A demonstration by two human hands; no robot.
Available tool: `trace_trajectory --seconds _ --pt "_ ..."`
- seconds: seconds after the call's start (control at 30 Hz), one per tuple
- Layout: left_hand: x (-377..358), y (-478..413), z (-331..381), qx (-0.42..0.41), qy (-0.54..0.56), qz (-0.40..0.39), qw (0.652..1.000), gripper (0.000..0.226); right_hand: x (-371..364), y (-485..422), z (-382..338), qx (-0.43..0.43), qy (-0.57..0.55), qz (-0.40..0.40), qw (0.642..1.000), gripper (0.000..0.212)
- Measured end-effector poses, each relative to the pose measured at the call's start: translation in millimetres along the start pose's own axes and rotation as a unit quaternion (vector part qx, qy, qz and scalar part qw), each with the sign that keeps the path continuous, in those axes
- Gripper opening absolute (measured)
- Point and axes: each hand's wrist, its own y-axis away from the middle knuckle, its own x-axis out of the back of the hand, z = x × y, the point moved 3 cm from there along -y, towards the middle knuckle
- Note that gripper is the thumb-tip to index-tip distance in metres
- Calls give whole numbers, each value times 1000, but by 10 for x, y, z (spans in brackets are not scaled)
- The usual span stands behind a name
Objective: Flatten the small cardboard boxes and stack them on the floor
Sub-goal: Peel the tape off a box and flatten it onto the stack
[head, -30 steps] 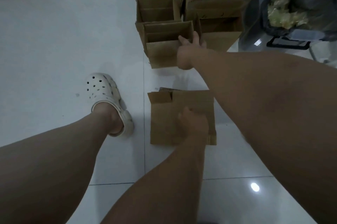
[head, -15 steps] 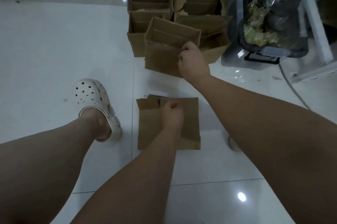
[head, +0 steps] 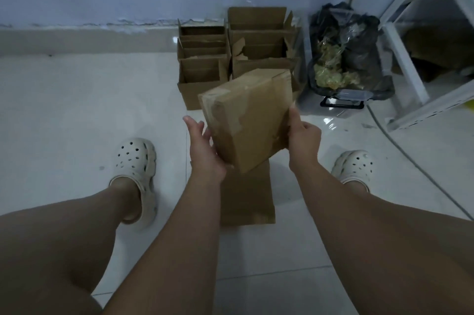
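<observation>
A small brown cardboard box (head: 246, 117) with a taped bottom is held tilted in the air between both hands. My right hand (head: 302, 135) grips its right edge, thumb on the near face. My left hand (head: 202, 150) supports its lower left side with fingers nearly straight. Under the box, a stack of flattened boxes (head: 246, 199) lies on the white floor between my feet. Two rows of open-topped boxes (head: 202, 71) stand against the wall behind.
A clear bin lined with a black bag (head: 348, 58) of rubbish stands right of the boxes. A white metal rack (head: 410, 63) and a cable (head: 400, 145) lie at the right. My white clogs (head: 136, 161) flank the stack on the tiled floor.
My right hand lifted the box from the row and turned it bottom-up toward me. My left hand left the flattened stack and came up to the box's left side.
</observation>
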Motion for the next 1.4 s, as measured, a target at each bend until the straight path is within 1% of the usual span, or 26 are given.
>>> trace_trajectory --seconds 0.03,0.1,0.2,0.27,0.33,0.43,0.47,0.5,0.53,0.57,0.6,0.63,0.7,0.77,0.8,0.83,0.87,0.9,0.93,1.03,1.1,1.17,1.27,1.3,1.37,1.4 --pt "-26 33 52 4 -53 -35 998 86 26 7 34 -27 5 -10 1000 56" --pt "-59 82 141 -3 -178 -94 979 96 51 31 86 -89 20 -45 995 51" --pt "-67 66 273 -50 -330 -139 932 92 95 63 191 -163 52 -102 980 48" --pt "-38 10 354 -53 -372 -154 914 95 151 76 294 -205 63 -133 968 46" --pt "24 -49 390 -50 -410 -166 896 95 215 91 401 -229 111 -179 950 44" --pt "114 -67 356 4 -452 -194 871 81 307 103 569 -244 168 -218 930 36" --pt "129 -52 346 21 -479 -200 855 78 341 106 619 -256 165 -217 927 32" --pt "138 -49 340 32 -522 -208 827 76 378 102 688 -270 148 -211 928 31" --pt "138 -53 334 39 -572 -219 790 74 415 101 758 -282 112 -200 932 38" --pt "128 -57 326 48 -612 -229 755 72 447 107 818 -294 59 -186 936 50" --pt "116 -55 320 58 -637 -232 733 69 466 114 865 -299 -2 -171 939 56" --pt "102 -57 311 67 -647 -226 725 67 475 127 892 -296 -58 -155 941 54" --pt "94 -81 274 64 -657 -193 726 56 438 149 886 -279 -134 -133 941 42" --pt "125 -128 219 34 -669 -132 731 43 346 166 853 -263 -171 -98 944 41" --pt "156 -146 171 27 -664 -101 740 40 295 166 849 -255 -172 -75 949 42" --pt "189 -152 105 30 -662 -83 744 40 249 166 853 -244 -150 -60 956 44" --pt "227 -152 17 38 -665 -78 742 43 201 174 855 -231 -108 -63 965 45" --pt "264 -135 -82 49 -665 -80 740 49 164 185 866 -216 -50 -79 972 46" --pt "312 -119 -189 57 -655 -76 750 53 143 197 887 -199 6 -97 975 47" --pt "478 -69 -423 61 -591 -21 804 55 161 225 975 -152 120 -125 973 46" --pt "557 -63 -497 60 -557 4 828 55 202 227 993 -129 162 -130 970 41" --pt "575 -84 -510 71 -532 9 844 55 245 228 1015 -133 136 -143 971 37" --pt "535 -146 -473 95 -489 -16 867 50 304 236 1071 -194 24 -156 968 34" --pt "518 -170 -469 102 -469 -26 877 50 319 234 1082 -204 8 -155 966 34" --pt "503 -204 -468 90 -445 -27 891 53 334 210 1068 -194 27 -148 969 34" --pt "509 -214 -468 78 -434 -14 897 55 328 189 1051 -183 44 -147 971 34"
